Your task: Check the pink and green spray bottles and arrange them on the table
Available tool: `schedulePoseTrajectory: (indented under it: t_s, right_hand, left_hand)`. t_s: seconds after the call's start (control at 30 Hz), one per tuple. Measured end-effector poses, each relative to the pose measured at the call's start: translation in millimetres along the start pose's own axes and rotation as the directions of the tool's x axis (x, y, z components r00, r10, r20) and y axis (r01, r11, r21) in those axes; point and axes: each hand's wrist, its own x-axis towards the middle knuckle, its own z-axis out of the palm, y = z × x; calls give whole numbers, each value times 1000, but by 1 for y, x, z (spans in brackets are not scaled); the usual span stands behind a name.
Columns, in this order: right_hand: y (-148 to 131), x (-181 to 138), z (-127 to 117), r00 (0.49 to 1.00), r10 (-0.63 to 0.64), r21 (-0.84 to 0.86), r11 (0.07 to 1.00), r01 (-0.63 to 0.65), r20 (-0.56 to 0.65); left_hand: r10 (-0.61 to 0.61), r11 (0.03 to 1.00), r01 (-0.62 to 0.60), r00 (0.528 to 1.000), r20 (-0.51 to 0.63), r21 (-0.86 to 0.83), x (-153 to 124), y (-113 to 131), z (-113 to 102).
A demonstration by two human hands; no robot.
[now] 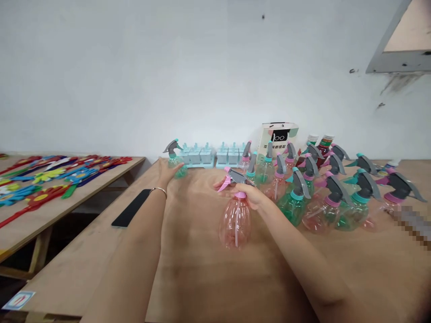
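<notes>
My right hand (pixel 251 194) grips the neck of a clear pink spray bottle (pixel 235 224) with a grey head and pink trigger, holding it above the wooden table (pixel 202 269). My left hand (pixel 168 172) reaches far forward and wraps around a green spray bottle (pixel 175 162) with a grey head standing at the back of the table. A thin bracelet circles my left wrist.
Several pink and green spray bottles (pixel 323 197) crowd the right half of the table. Light blue moulds (pixel 215 155) and a printed box (pixel 276 140) stand by the wall. A black phone (pixel 131 208) lies at the left edge. A side table (pixel 47 211) carries colourful flower cutouts (pixel 43 177).
</notes>
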Motion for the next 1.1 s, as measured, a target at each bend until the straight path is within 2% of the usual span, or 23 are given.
schedulePoseTrajectory:
  t_s: [0.07,0.13,0.27,0.33,0.43,0.53,0.63,0.73,0.83,0.9,0.97,1.1]
  right_hand:
    - [-2,-1,2,1000,16,27,999,-16,10]
    - [-5,-3,4,1000,24,50,998,-25,11]
    - [-12,-7,5,999,38,56,998,-36,-21]
    - [-14,-8,4,998,40,54,998,-38,-40]
    - [-16,-10,0,998,38,9,999,-38,-52]
    - [-16,-9,-1,997,-4,-42,999,1,-74]
    - [-17,-9,0,994,-39,-76,997,31,-101]
    - [-16,-9,2,981,-77,-133,990,54,-177]
    - [-13,-9,1,930,-171,-178,977,118,-326]
    - [-10,-7,0,901,-188,-161,978,134,-392]
    - [-7,-5,-2,903,-178,-136,982,135,-390]
    - [-5,-2,-6,932,-210,-197,968,155,-295]
  left_hand:
    - [22,999,-21,999,31,-24,0,8,7]
    - [41,998,-43,998,46,42,-5,17,10]
    - [54,983,-52,999,-5,175,-38,28,9]
    - [112,985,-108,993,-23,138,-70,29,6]
    - [226,974,-227,973,-48,-16,-132,25,2]
    - [214,947,-222,975,-59,-230,-193,24,1]
    - [221,932,-217,975,-18,-289,-232,31,4]
    - [239,939,-223,970,33,-261,-245,42,6]
    - [248,943,-226,967,60,-243,-246,48,5]
    - [262,938,-240,963,58,-250,-246,49,4]
    - [271,935,-247,961,62,-256,-246,48,3]
    - [289,927,-260,954,76,-270,-245,47,2]
